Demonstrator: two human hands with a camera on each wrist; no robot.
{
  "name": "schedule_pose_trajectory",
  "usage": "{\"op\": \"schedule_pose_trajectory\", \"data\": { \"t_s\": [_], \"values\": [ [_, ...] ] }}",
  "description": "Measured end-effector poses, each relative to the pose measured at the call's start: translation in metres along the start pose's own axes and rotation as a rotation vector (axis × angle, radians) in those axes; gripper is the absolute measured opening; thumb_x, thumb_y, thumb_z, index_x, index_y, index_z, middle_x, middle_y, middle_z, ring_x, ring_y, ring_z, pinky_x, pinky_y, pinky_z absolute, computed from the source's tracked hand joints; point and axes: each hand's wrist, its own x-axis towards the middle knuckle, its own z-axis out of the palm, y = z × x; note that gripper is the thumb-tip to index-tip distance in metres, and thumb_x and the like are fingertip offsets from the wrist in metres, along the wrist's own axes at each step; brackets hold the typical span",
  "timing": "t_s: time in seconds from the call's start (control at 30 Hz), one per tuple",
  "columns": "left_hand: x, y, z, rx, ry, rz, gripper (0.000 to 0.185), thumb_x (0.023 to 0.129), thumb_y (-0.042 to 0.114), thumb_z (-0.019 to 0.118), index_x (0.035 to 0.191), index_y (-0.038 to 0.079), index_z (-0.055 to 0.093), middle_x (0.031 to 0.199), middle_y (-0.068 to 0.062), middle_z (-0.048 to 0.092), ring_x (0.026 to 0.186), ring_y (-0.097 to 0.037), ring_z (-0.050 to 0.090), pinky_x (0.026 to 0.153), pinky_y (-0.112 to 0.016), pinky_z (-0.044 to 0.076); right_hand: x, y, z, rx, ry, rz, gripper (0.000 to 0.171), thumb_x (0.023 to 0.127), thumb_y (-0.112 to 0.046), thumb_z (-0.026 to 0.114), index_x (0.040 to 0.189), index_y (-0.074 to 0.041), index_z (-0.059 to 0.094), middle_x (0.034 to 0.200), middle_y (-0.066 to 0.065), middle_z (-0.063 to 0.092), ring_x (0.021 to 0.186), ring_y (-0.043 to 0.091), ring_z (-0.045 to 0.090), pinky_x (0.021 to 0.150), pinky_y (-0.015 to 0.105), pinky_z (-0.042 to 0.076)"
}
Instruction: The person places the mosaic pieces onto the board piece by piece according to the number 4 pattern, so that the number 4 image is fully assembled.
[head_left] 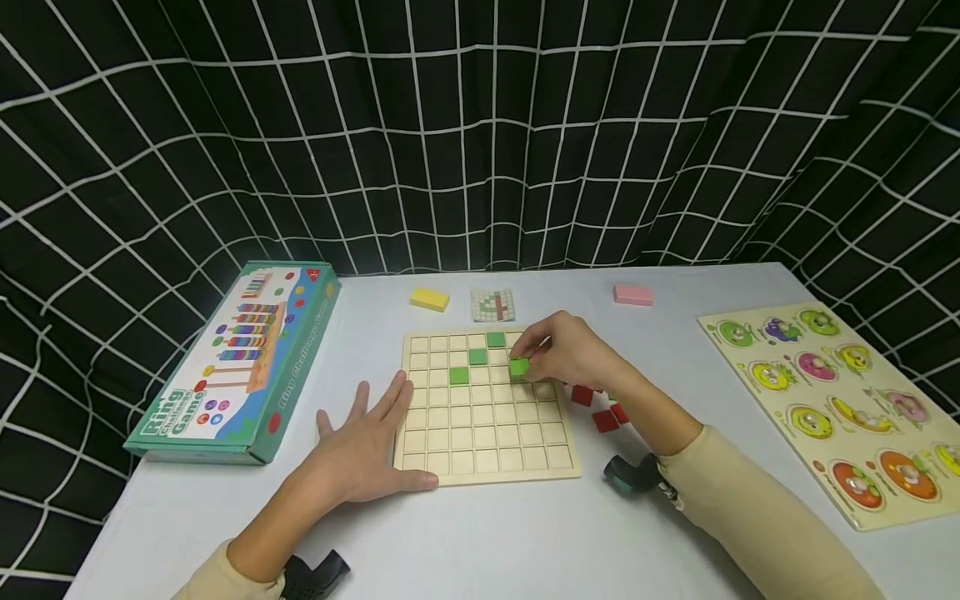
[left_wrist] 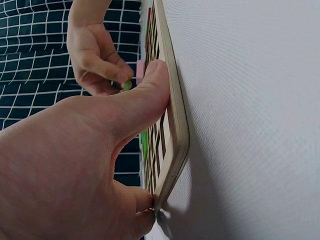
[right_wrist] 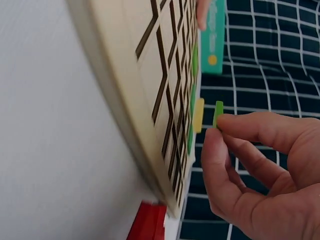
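Note:
A square wooden grid board (head_left: pixel 487 433) lies on the table. Three green tiles sit in its cells on a rising diagonal, one of them the middle green tile (head_left: pixel 477 357). My right hand (head_left: pixel 573 350) pinches another green tile (head_left: pixel 518 368) between thumb and fingertips over the board's upper right part; the right wrist view shows this tile (right_wrist: pixel 218 114) held on edge above the surface. With fingers spread, my left hand (head_left: pixel 363 454) rests at the board's lower left corner. Its thumb (left_wrist: pixel 156 82) lies on the board's near edge in the left wrist view.
Several red tiles (head_left: pixel 605 420) lie right of the board, partly behind my right forearm. Beyond it are a yellow block (head_left: pixel 430 300), a small pattern card (head_left: pixel 492 306) and a pink block (head_left: pixel 633 295). A game box (head_left: pixel 225 358) stands left, a fruit puzzle board (head_left: pixel 817 367) right.

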Motion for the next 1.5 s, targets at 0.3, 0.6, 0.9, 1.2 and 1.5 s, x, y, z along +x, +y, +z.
{"op": "schedule_pose_trajectory", "data": {
  "t_s": [0.3,0.6,0.9,1.2,1.5],
  "values": [
    [0.001,0.001,-0.002,-0.009,-0.011,-0.004,0.129,0.075,0.079,0.074,0.168,0.011,0.016,0.177,-0.005,0.007,0.157,-0.055,0.009,0.099,-0.095,0.008,0.006,-0.019,0.017,-0.007,-0.041,-0.040,0.025,0.076,0.003,0.081,0.095,-0.014,0.082,0.086,0.001,0.073,0.080,0.017,0.062,0.071,0.029,0.052],
    [0.001,0.000,-0.003,-0.019,-0.012,0.002,0.129,0.075,0.079,0.074,0.168,0.012,0.014,0.177,-0.004,0.005,0.158,-0.054,0.008,0.099,-0.095,0.008,0.015,-0.033,0.032,-0.031,-0.076,-0.102,0.026,0.073,0.006,0.078,0.092,-0.011,0.082,0.081,-0.001,0.073,0.077,0.014,0.061,0.069,0.027,0.051],
    [0.002,0.000,-0.006,-0.001,-0.011,0.008,0.129,0.076,0.079,0.073,0.168,0.011,0.014,0.177,-0.003,0.005,0.157,-0.054,0.008,0.099,-0.095,0.009,0.022,-0.048,0.048,-0.066,-0.093,-0.096,0.027,0.070,0.004,0.081,0.089,-0.014,0.082,0.082,-0.002,0.073,0.082,0.014,0.063,0.074,0.026,0.053],
    [0.001,0.000,-0.005,-0.006,-0.015,-0.003,0.130,0.075,0.079,0.074,0.169,0.013,0.013,0.177,-0.001,0.005,0.158,-0.053,0.009,0.099,-0.095,0.010,0.025,-0.058,0.063,-0.125,-0.112,-0.115,0.026,0.070,0.003,0.085,0.089,-0.014,0.082,0.082,-0.003,0.073,0.082,0.013,0.063,0.076,0.026,0.052],
    [-0.002,0.000,-0.005,-0.018,-0.020,-0.012,0.130,0.075,0.080,0.074,0.169,0.015,0.011,0.177,0.001,0.005,0.159,-0.052,0.008,0.100,-0.094,0.010,0.030,-0.065,0.074,-0.161,-0.138,-0.130,0.029,0.070,0.004,0.085,0.092,-0.014,0.082,0.086,-0.002,0.075,0.085,0.013,0.064,0.077,0.025,0.054]
  ]
}}
